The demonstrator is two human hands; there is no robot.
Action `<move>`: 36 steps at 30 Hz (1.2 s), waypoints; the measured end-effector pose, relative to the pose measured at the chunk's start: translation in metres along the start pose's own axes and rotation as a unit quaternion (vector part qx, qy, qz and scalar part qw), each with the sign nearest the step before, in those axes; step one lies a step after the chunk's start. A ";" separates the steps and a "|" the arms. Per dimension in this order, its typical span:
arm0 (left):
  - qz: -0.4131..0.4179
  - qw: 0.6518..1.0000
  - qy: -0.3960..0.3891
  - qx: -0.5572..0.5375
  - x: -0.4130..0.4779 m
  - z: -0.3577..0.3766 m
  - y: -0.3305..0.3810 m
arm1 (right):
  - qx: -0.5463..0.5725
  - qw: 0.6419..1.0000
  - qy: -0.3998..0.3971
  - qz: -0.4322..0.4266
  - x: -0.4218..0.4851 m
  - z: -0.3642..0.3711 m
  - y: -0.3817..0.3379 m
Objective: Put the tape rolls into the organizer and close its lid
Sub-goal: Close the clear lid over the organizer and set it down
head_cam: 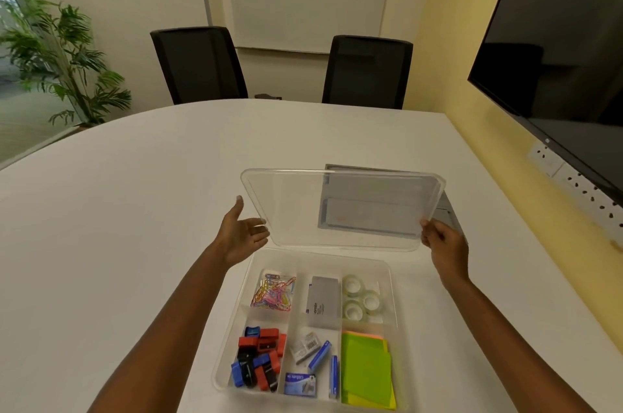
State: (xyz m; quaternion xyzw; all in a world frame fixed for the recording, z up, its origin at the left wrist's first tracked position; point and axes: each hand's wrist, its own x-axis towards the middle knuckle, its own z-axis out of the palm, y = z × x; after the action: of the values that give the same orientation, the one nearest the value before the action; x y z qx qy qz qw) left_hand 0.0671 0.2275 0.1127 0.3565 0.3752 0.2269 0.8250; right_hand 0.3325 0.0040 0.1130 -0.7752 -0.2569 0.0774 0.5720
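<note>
**Meeting room, white table: organizer lot**

White oval table (135, 193). Clear plastic compartmented organizer (391, 281), lid off; three clear tape rolls (361, 299) in far-right compartment. Transparent rectangular lid (296, 203) held above: right hand (445, 240) gripping its corner, left hand (244, 232) open beside its edge.

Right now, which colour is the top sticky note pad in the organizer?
Bright green sticky note pad, clearest in the head view.

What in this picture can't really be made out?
- Head view: the grey floor-box panel in the table is hazed by the clear plastic lid held by the right hand.
- Print on the small blue staple boxes is too small.
- The green sticky-note pad hides the sheets beneath.
- Left hand: contact with the lid unclear.
</note>
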 end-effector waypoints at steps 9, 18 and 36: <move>-0.040 0.993 -0.033 -0.103 -0.041 -0.025 -0.021 | 0.024 0.985 -0.137 0.104 -0.025 -0.024 0.003; 0.035 0.990 0.019 0.133 -0.054 -0.039 -0.068 | -0.090 0.968 -0.142 0.186 -0.065 -0.014 0.023; 0.133 0.940 0.153 0.274 -0.099 -0.064 -0.129 | -0.171 0.966 -0.147 0.128 -0.137 0.009 0.048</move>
State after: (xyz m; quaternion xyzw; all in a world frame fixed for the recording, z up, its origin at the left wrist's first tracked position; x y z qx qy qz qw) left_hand -0.0305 0.1077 0.0304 0.5763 0.4936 0.2750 0.5904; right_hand 0.2268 -0.0655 0.0421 -0.8680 -0.2464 0.2176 0.3721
